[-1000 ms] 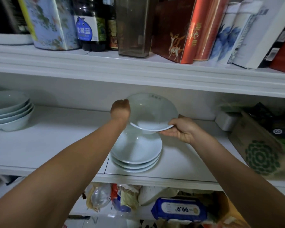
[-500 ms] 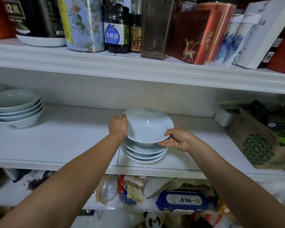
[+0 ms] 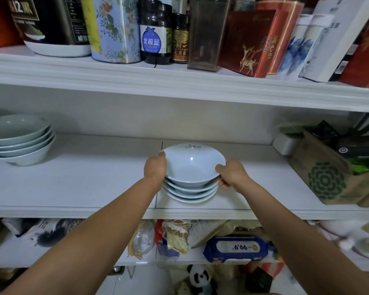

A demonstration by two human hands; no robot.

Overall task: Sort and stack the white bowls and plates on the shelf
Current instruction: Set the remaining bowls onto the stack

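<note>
A white bowl (image 3: 192,165) sits on top of a stack of white bowls (image 3: 190,193) at the middle of the white shelf (image 3: 83,177). My left hand (image 3: 155,167) grips the top bowl's left rim. On the opposite rim my right hand (image 3: 230,174) holds it too. A second stack of white bowls (image 3: 17,139) stands at the shelf's far left, apart from both hands.
A cardboard box (image 3: 328,177) and a small white container (image 3: 284,143) crowd the shelf's right end. The upper shelf (image 3: 179,81) carries tins, bottles and boxes. Below, packets, a wipes pack (image 3: 235,249) and a panda toy (image 3: 200,277) fill the lower space.
Both hands lowered the tilted bowl onto the middle stack, where it now lies level. The camera view shifted, so the shelf appears lower and the left stack fuller in view.
</note>
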